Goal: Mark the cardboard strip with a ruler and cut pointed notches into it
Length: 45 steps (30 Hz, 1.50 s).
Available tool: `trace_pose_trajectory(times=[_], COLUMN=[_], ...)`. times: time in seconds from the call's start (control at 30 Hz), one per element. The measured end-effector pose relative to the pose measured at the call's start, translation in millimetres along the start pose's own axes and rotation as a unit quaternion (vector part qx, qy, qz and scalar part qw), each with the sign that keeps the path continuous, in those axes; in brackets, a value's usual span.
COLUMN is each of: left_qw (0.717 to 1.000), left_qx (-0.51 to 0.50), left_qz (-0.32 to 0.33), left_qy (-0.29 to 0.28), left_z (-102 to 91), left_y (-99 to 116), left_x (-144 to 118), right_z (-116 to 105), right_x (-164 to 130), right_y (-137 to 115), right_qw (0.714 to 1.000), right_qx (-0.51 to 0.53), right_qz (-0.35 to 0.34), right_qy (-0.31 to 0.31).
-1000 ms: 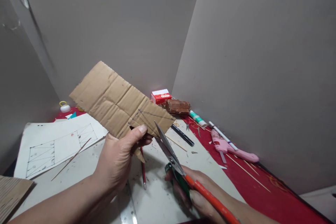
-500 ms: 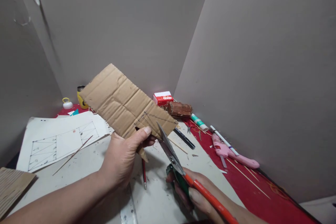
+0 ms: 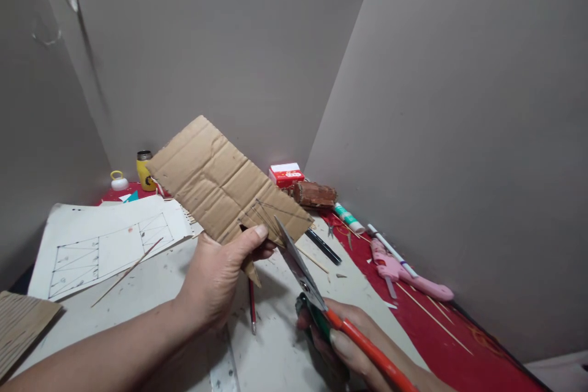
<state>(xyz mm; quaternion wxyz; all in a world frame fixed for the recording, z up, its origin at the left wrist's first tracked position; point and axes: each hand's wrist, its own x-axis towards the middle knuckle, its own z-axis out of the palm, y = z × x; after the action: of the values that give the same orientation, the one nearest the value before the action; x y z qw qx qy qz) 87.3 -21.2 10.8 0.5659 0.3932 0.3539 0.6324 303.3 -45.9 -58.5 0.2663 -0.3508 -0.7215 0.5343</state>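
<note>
My left hand (image 3: 229, 263) grips a creased piece of brown cardboard (image 3: 215, 174) by its lower edge, thumb on top. Dark lines are drawn near the cardboard's right corner, and a narrow pointed strip hangs below my fingers. In my right hand (image 3: 349, 337) is a pair of scissors (image 3: 303, 275) with one orange and one dark green handle. One blade lies over the cardboard's face beside the drawn lines, close to my left thumb; the other blade is mostly hidden.
A sheet with line drawings (image 3: 114, 245) lies at the left, a corrugated piece (image 3: 27, 324) nearer. A red pencil (image 3: 252, 312) and a metal ruler (image 3: 225, 367) lie below my hands. On the right are a black marker (image 3: 324, 247), a glue stick (image 3: 349, 218) and a pink glue gun (image 3: 395, 266).
The cardboard has shifted slightly right and down in view. The scissors have also moved a little right and down, their blade still at the drawn lines.
</note>
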Motion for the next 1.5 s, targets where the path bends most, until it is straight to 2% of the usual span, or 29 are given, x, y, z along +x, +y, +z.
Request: trace_pose_trajectory(times=[0.17,0.3,0.47,0.7,0.83,0.97,1.17,1.27,1.5], left_qw=[1.0,1.0,1.0,1.0,0.999,0.997,0.999,0.999,0.999], left_qx=[0.005,0.003,0.004,0.003,-0.003,0.001,-0.03,-0.045,-0.037], left_qz=[-0.005,0.001,0.0,-0.003,-0.015,-0.027,-0.009,-0.015,-0.005], left_qy=[-0.004,-0.009,-0.009,-0.021,-0.042,-0.068,-0.005,0.022,0.015], left_z=[0.5,-0.1,-2.5,-3.2,-3.8,-5.3,-5.5,-3.9,-5.8], left_y=[0.2,-0.6,-2.1,-1.8,2.8,8.0,17.2,18.9,15.6], left_x=[0.2,0.2,0.9,2.0,1.2,2.0,7.7,9.4,13.3], right_z=[-0.2,-1.7,-3.5,-3.7,-3.2,-2.6,-5.5,-4.6,-1.3], right_x=[1.1,2.3,0.8,6.3,6.2,4.5,7.7,7.0,5.8], right_y=[9.4,12.5,14.8,1.8,-3.9,1.1,7.8,5.5,1.2], right_qw=[1.0,1.0,0.999,1.0,0.999,0.999,0.998,0.996,0.999], right_qx=[0.0,0.005,-0.03,-0.025,-0.013,-0.026,-0.062,-0.08,-0.039], right_qz=[0.008,0.02,0.036,-0.001,0.019,0.026,-0.031,-0.037,-0.005], right_qy=[0.013,-0.007,0.009,-0.016,-0.023,-0.004,-0.007,0.01,-0.001])
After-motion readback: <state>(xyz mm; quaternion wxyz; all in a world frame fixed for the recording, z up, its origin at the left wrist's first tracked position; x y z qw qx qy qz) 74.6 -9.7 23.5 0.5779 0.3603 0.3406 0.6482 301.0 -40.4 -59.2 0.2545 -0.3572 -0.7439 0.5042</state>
